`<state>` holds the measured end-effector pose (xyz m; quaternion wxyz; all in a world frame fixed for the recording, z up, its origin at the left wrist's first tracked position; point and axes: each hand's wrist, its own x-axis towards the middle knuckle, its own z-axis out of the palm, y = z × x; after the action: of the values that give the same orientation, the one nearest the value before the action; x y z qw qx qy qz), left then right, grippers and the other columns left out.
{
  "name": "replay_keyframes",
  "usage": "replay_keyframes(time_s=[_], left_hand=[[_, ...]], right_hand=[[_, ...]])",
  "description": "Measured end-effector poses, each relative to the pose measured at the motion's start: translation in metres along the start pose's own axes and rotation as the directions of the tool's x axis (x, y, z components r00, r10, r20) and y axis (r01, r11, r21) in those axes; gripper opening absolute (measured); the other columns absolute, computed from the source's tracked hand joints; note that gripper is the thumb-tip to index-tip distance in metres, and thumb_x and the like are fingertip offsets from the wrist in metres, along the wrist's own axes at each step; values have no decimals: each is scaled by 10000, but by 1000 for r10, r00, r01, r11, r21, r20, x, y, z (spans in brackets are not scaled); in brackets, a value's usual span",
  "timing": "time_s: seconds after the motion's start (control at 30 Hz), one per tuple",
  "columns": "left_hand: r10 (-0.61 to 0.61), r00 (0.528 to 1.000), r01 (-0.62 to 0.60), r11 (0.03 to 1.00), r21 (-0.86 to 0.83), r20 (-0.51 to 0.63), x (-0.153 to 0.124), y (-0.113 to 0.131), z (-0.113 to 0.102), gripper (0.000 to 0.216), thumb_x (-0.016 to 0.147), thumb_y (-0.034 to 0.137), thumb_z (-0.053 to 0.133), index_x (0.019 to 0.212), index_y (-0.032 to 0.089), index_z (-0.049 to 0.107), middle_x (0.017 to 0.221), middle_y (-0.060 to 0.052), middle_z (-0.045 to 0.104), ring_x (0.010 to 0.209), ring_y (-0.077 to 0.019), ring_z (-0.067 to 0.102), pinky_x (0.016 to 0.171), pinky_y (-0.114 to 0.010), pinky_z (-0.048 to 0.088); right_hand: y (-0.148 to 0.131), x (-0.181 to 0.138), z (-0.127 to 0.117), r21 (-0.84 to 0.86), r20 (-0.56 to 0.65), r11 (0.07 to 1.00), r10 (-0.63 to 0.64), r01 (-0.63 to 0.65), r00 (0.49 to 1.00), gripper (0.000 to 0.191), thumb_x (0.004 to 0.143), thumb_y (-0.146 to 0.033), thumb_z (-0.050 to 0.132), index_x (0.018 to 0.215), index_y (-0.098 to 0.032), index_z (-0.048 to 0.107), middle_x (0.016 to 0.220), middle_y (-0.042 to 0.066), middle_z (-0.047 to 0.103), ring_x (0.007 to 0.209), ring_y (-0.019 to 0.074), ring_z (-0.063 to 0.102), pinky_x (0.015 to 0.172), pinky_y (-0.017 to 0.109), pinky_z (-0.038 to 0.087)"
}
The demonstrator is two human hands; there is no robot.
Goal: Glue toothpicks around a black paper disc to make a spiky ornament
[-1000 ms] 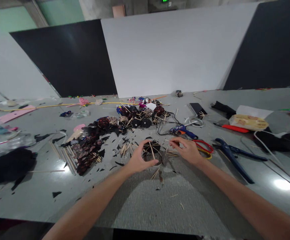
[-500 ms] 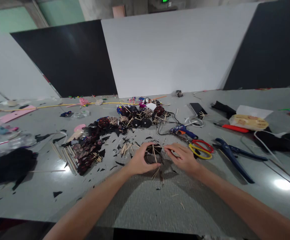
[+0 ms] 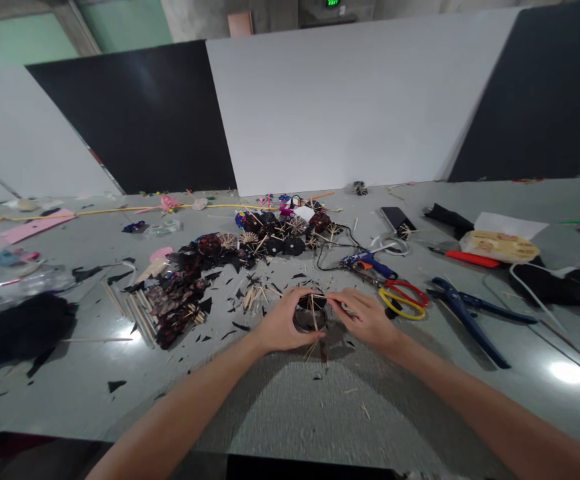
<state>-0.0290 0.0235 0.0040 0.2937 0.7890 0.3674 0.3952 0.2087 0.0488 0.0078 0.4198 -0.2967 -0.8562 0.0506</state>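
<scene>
My left hand (image 3: pixel 286 323) curls its thumb and fingers round a small dark ring (image 3: pixel 300 323) with thin wooden sticks (image 3: pixel 314 315) across it. At the ring's upper right, my right hand (image 3: pixel 366 316) pinches the end of a thin stick against it. Below the ring, a few loose sticks (image 3: pixel 312 351) lie on the grey table (image 3: pixel 290 413). A small pile of short sticks (image 3: pixel 254 297) is left of my left hand. What holds the sticks to the ring is too small to make out.
Behind my hands lie dark round pieces with stick spokes (image 3: pixel 295 245). To the right are a blue glue gun (image 3: pixel 370 264), red-and-yellow-handled scissors (image 3: pixel 404 297), blue cutters (image 3: pixel 465 313), a red knife (image 3: pixel 472 258) and a phone (image 3: pixel 396 219). Dark patterned fabric (image 3: pixel 175 313) and black scraps lie left.
My right fingertips have moved slightly in toward the ring, and the stick they pinch now lies closer across its top. The left hand keeps its hold; the view has shifted slightly.
</scene>
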Motion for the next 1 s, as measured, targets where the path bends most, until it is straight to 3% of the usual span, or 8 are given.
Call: replay_keyframes(time_s=[0.27, 0.43, 0.63, 1.0], left_hand=[[-37, 999, 35, 998, -50, -28, -2, -2, 0, 761, 742, 385, 868, 1385, 250, 484, 1356, -126, 591, 1266, -316, 582, 1106, -492, 464], [-63, 997, 60, 996, -69, -41, -2, -3, 0, 779, 747, 409, 870, 1395, 247, 471, 1380, -131, 585, 1287, -328, 571, 1124, -507, 442], [-60, 998, 56, 993, -100, -35, -3, -4, -1, 781, 746, 413, 873, 1398, 248, 476, 1382, -126, 597, 1284, -324, 581, 1128, -506, 447], [1, 1000, -1, 1000, -22, 2, -1, 0, 1, 773, 735, 386, 874, 1394, 247, 494, 1360, -127, 596, 1277, -320, 579, 1119, -498, 463]], right_hand=[[7, -5, 4, 19, -66, 999, 32, -31, 997, 190, 1034, -248, 582, 1192, -288, 680, 954, 37, 766, 863, 209, 735, 808, 355, 611], [14, -7, 2, 25, -24, 998, 60, -59, 998, 193, 1045, -283, 554, 1192, -296, 680, 979, 43, 767, 897, 223, 729, 837, 380, 604], [21, -2, -6, -8, -2, 1000, -30, 30, 1000, 200, 1048, -228, 522, 1165, -278, 676, 1012, 58, 757, 939, 238, 704, 863, 420, 586], [10, -4, -5, -120, 34, 988, -91, 94, 995, 268, 1037, -231, 558, 1265, -288, 686, 1089, 81, 738, 1006, 244, 694, 925, 436, 590]])
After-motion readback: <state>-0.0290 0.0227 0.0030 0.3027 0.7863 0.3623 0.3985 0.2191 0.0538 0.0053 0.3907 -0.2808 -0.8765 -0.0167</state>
